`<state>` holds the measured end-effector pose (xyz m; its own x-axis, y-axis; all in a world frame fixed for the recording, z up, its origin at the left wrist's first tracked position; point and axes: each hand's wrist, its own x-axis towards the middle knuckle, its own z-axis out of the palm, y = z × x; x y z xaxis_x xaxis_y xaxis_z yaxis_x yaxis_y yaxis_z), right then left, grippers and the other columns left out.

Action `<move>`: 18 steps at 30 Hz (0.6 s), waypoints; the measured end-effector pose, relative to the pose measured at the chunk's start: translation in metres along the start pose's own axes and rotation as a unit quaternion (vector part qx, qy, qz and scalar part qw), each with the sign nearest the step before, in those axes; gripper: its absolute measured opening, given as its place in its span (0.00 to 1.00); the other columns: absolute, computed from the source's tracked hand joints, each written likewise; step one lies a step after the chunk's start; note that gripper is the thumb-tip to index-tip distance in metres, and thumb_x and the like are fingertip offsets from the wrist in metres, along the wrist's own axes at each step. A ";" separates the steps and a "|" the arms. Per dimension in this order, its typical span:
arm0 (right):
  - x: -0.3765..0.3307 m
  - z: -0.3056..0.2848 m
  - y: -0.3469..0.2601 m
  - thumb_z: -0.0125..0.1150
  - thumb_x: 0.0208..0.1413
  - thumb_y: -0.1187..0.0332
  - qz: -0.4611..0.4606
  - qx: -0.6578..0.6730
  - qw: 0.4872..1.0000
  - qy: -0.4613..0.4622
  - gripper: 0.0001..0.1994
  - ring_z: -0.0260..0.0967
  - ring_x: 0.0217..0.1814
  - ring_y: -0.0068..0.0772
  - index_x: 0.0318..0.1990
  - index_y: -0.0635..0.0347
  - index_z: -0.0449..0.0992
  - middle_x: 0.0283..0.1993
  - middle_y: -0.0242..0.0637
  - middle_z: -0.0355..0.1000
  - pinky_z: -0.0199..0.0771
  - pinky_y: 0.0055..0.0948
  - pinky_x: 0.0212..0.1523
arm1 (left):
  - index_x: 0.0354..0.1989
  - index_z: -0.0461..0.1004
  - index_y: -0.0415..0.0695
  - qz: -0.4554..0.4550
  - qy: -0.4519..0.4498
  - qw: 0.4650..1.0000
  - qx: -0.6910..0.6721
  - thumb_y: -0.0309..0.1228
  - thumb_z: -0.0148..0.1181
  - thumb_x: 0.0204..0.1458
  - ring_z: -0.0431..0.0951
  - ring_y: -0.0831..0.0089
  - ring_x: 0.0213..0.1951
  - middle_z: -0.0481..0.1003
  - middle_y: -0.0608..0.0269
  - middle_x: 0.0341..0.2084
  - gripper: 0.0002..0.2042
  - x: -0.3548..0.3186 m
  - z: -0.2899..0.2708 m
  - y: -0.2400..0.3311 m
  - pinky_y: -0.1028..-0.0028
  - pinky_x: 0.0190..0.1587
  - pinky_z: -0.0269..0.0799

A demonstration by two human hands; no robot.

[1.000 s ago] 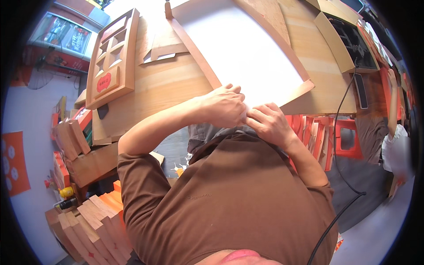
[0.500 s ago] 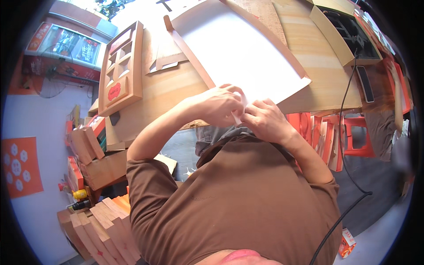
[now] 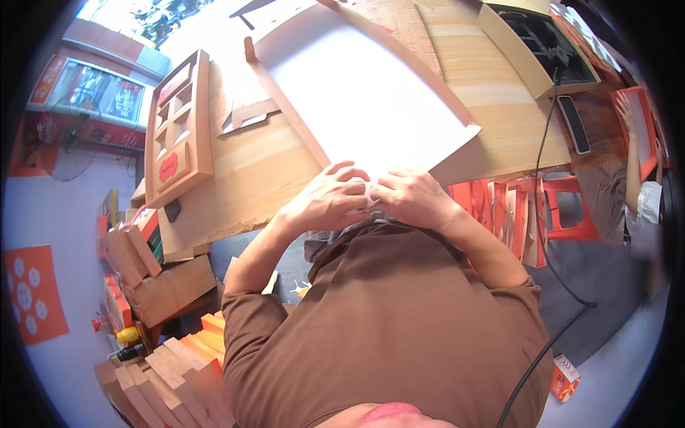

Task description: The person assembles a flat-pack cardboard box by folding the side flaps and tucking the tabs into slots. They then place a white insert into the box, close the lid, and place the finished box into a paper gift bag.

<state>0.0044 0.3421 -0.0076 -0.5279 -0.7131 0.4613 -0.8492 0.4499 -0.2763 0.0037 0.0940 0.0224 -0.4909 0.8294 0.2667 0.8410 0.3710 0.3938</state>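
An open cardboard box or lid point(image 3: 360, 93) with a bright white inside and brown outer sides lies slanted on the table in front of me. At its near end my left hand point(image 3: 327, 195) is closed, fingers bent around a small white piece. Beside it, nearly touching, my right hand point(image 3: 414, 198) pinches the same near end. A bit of white shows between the hands, seemingly the box's end flap; the fingers hide most of it. The box's right near corner point(image 3: 471, 133) stands up, its white lining folded over.
A brown box with compartments point(image 3: 203, 128) and flat cardboard point(image 3: 246, 114) lie left on the wooden table point(image 3: 499, 146). Rightward are a box with a black inside point(image 3: 492, 32), a phone point(image 3: 574, 125) and a hanging black cable point(image 3: 540, 164). Another person's arm point(image 3: 633, 153) shows far right.
My left wrist has turned and its elbow has come down and inward. Both hands stay at the box's near end, around the white piece. The whole view has shifted a little.
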 end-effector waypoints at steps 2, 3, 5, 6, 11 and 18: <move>0.000 -0.007 0.004 0.73 0.55 0.62 0.006 -0.012 1.000 0.000 0.09 0.76 0.44 0.34 0.37 0.52 0.80 0.38 0.29 0.76 0.80 0.37 0.44 | 0.31 0.80 0.48 -0.011 0.007 1.000 0.017 0.31 0.72 0.48 0.79 0.59 0.57 0.78 0.65 0.36 0.06 -0.008 -0.002 -0.003 0.46 0.69 0.68; 0.000 -0.013 0.010 0.73 0.55 0.62 0.019 -0.030 0.999 0.003 0.08 0.76 0.43 0.34 0.37 0.52 0.80 0.38 0.29 0.76 0.80 0.38 0.44 | 0.31 0.80 0.48 -0.018 0.001 0.999 0.040 0.30 0.70 0.46 0.80 0.59 0.57 0.78 0.64 0.35 0.05 -0.016 -0.006 -0.009 0.46 0.68 0.68; -0.001 -0.023 0.027 0.72 0.56 0.61 0.041 -0.064 0.997 0.009 0.08 0.76 0.43 0.35 0.36 0.52 0.80 0.38 0.29 0.76 0.79 0.38 0.43 | 0.30 0.78 0.47 -0.044 0.023 0.996 0.077 0.28 0.67 0.43 0.80 0.58 0.55 0.77 0.63 0.33 0.06 -0.020 -0.006 -0.014 0.47 0.67 0.69; -0.001 -0.022 0.033 0.71 0.58 0.61 0.041 -0.049 0.998 0.028 0.08 0.76 0.43 0.37 0.35 0.52 0.79 0.37 0.30 0.76 0.79 0.40 0.42 | 0.29 0.77 0.46 -0.064 0.052 0.992 0.091 0.28 0.66 0.41 0.80 0.58 0.54 0.77 0.62 0.32 0.06 -0.020 -0.005 -0.014 0.47 0.67 0.69; 0.016 -0.003 0.027 0.70 0.60 0.61 0.025 -0.062 0.998 0.019 0.09 0.76 0.42 0.36 0.33 0.52 0.78 0.34 0.31 0.74 0.80 0.36 0.42 | 0.29 0.77 0.45 -0.150 0.177 0.958 0.170 0.30 0.69 0.50 0.82 0.60 0.48 0.79 0.62 0.31 0.05 0.000 0.025 0.000 0.55 0.58 0.75; -0.003 -0.051 0.056 0.74 0.53 0.65 0.004 -0.085 0.996 0.021 0.06 0.75 0.56 0.37 0.35 0.50 0.81 0.37 0.30 0.78 0.68 0.43 0.66 | 0.30 0.80 0.45 -0.165 0.135 0.965 0.155 0.32 0.70 0.53 0.82 0.62 0.48 0.82 0.62 0.32 0.06 -0.035 -0.012 -0.022 0.57 0.59 0.75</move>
<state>-0.0414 0.3968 0.0188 -0.5311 -0.6868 0.4962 -0.8289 0.5426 -0.1360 -0.0003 0.0520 0.0153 -0.7502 0.5214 0.4067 0.6357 0.7379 0.2266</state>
